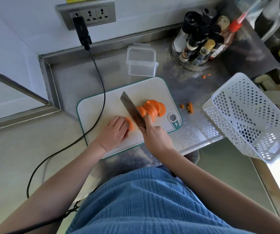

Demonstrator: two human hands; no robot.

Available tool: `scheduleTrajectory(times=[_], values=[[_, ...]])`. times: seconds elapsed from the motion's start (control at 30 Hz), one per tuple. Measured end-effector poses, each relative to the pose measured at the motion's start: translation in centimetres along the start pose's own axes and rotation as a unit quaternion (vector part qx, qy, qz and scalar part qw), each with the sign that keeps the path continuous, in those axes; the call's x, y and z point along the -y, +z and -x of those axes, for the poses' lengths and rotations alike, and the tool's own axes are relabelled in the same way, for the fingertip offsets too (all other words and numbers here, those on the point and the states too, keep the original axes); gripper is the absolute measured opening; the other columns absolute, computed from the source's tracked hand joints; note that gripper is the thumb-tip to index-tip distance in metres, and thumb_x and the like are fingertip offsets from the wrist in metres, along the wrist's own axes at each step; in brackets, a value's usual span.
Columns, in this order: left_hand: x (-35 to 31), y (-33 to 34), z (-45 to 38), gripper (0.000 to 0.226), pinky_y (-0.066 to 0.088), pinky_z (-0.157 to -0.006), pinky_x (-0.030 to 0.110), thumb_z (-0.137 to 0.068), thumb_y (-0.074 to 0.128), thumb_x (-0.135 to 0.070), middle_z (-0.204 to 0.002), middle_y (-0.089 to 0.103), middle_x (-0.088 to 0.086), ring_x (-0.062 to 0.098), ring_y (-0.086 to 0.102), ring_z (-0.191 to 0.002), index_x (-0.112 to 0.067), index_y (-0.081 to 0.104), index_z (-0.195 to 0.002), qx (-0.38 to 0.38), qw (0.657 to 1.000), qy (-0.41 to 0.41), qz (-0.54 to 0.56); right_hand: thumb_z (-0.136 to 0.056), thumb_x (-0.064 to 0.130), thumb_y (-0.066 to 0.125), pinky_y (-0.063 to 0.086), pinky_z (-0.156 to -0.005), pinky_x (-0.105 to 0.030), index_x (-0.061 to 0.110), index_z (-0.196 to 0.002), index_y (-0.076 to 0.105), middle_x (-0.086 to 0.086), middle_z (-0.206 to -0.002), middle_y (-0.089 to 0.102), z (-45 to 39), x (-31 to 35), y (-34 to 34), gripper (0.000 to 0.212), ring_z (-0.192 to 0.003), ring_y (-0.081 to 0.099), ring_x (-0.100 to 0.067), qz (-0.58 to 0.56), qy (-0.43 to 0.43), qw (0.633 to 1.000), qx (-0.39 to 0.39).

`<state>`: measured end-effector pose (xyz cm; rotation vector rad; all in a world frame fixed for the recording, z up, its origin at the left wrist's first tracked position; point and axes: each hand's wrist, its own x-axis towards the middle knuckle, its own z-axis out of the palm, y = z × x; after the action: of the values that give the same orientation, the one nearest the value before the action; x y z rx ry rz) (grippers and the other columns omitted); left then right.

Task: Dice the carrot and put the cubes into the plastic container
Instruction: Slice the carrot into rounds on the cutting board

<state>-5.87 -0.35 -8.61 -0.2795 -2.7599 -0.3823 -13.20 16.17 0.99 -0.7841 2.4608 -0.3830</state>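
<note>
On the white cutting board (100,105) lies a row of orange carrot slices (152,108). My right hand (154,134) grips the handle of a cleaver (130,108), whose blade stands just left of the slices with its tip pointing away from me. My left hand (115,130) rests curled over a remaining piece of carrot (130,124) left of the blade. The clear plastic container (141,62) stands beyond the board with nothing in it, its lid hinged back.
A white perforated basket (248,115) sits tilted at the right counter edge. Carrot scraps (189,107) lie right of the board, and smaller bits (206,76) further back. A round rack of sauce bottles (201,39) stands at the back. A black cable (100,76) crosses the board's left corner.
</note>
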Motion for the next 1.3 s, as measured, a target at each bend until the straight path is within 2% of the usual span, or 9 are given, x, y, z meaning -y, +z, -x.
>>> scheduleTrajectory(times=[0.1, 0.27, 0.4, 0.57, 0.7, 0.8, 0.9, 1.1, 1.3], values=[[0.1, -0.1, -0.1, 0.020, 0.047, -0.081, 0.041, -0.086, 0.040, -0.015, -0.095, 0.058, 0.018, 0.029, 0.044, -0.090, -0.006, 0.046, -0.103, 0.025, 0.999, -0.015, 0.023, -0.104, 0.028, 0.029, 0.037, -0.055, -0.035, 0.016, -0.138, 0.021, -0.009, -0.070, 0.048, 0.0, 0.5, 0.6, 0.037, -0.060, 0.046, -0.029, 0.023, -0.018, 1.000, 0.010], [0.0, -0.3, -0.3, 0.018, 0.038, -0.081, 0.036, -0.084, 0.043, -0.016, -0.092, 0.059, 0.019, 0.029, 0.042, -0.089, -0.007, 0.046, -0.100, 0.033, 0.998, -0.023, 0.040, -0.102, 0.014, 0.035, 0.038, -0.052, -0.035, 0.013, -0.127, 0.021, -0.007, -0.070, 0.049, -0.3, 0.6, 1.8, 0.028, -0.065, 0.060, -0.034, 0.046, -0.019, 0.999, 0.008], [0.0, -0.3, -0.3, 0.017, 0.037, -0.084, 0.036, -0.087, 0.042, -0.015, -0.090, 0.059, 0.019, 0.028, 0.042, -0.090, -0.005, 0.047, -0.099, 0.018, 0.999, -0.019, 0.046, -0.098, 0.004, 0.038, 0.040, -0.053, -0.035, 0.014, -0.133, 0.012, -0.007, -0.071, 0.051, -0.3, 0.4, 2.6, 0.044, -0.059, 0.053, -0.028, 0.067, -0.013, 0.998, 0.016], [-0.1, -0.2, -0.3, 0.018, 0.037, -0.086, 0.037, -0.088, 0.041, -0.015, -0.091, 0.058, 0.019, 0.029, 0.042, -0.091, -0.004, 0.047, -0.100, 0.012, 0.999, -0.013, 0.052, -0.101, 0.009, 0.036, 0.041, -0.052, -0.034, 0.013, -0.130, 0.014, -0.008, -0.080, 0.062, -0.2, 0.6, 3.2, 0.037, -0.058, 0.051, -0.025, 0.090, -0.009, 0.996, 0.020], [0.0, 0.0, -0.1, 0.018, 0.036, -0.087, 0.037, -0.088, 0.040, -0.015, -0.094, 0.055, 0.019, 0.030, 0.042, -0.092, -0.004, 0.045, -0.101, 0.007, 0.999, -0.011, 0.051, -0.096, 0.000, 0.040, 0.048, -0.056, -0.034, 0.010, -0.133, 0.019, -0.006, -0.074, 0.054, -0.1, 1.0, 3.6, 0.043, -0.064, 0.059, -0.026, 0.103, -0.001, 0.994, 0.029], [0.0, 0.1, 0.0, 0.015, 0.038, -0.087, 0.037, -0.088, 0.040, -0.013, -0.099, 0.046, 0.015, 0.030, 0.043, -0.092, -0.004, 0.045, -0.099, 0.003, 0.999, -0.008, 0.051, -0.092, -0.005, 0.042, 0.047, -0.055, -0.032, 0.011, -0.130, 0.018, -0.004, -0.072, 0.048, -0.3, 1.3, 3.9, 0.047, -0.063, 0.055, -0.025, 0.095, 0.009, 0.995, 0.040], [0.2, 0.2, 0.1, 0.017, 0.040, -0.085, 0.038, -0.091, 0.036, -0.013, -0.097, 0.054, 0.018, 0.031, 0.044, -0.092, -0.002, 0.047, -0.098, 0.005, 0.999, -0.016, 0.048, -0.093, -0.004, 0.040, 0.045, -0.056, -0.034, 0.011, -0.130, 0.022, -0.006, -0.073, 0.050, -0.6, 1.4, 3.8, 0.044, -0.063, 0.053, -0.026, 0.089, 0.017, 0.995, 0.045], [0.3, 0.3, 0.1, 0.021, 0.039, -0.089, 0.037, -0.086, 0.034, -0.001, -0.104, 0.043, 0.016, 0.032, 0.044, -0.094, -0.001, 0.047, -0.103, -0.018, 0.999, -0.015, 0.049, -0.093, -0.006, 0.038, 0.047, -0.063, -0.036, 0.010, -0.142, 0.014, -0.013, -0.093, 0.063, -2.2, 2.5, 4.0, 0.057, -0.077, 0.063, -0.030, 0.088, 0.024, 0.994, 0.065], [0.2, 0.3, 0.2, 0.028, 0.048, -0.085, 0.041, -0.095, 0.023, -0.006, -0.101, 0.053, 0.019, 0.032, 0.047, -0.094, 0.000, 0.049, -0.103, -0.005, 0.998, -0.035, 0.045, -0.094, -0.005, 0.037, 0.053, -0.065, -0.039, 0.011, -0.137, 0.021, -0.013, -0.087, 0.063, -2.1, 2.0, 3.7, 0.049, -0.073, 0.064, -0.030, 0.073, 0.019, 0.996, 0.048]])
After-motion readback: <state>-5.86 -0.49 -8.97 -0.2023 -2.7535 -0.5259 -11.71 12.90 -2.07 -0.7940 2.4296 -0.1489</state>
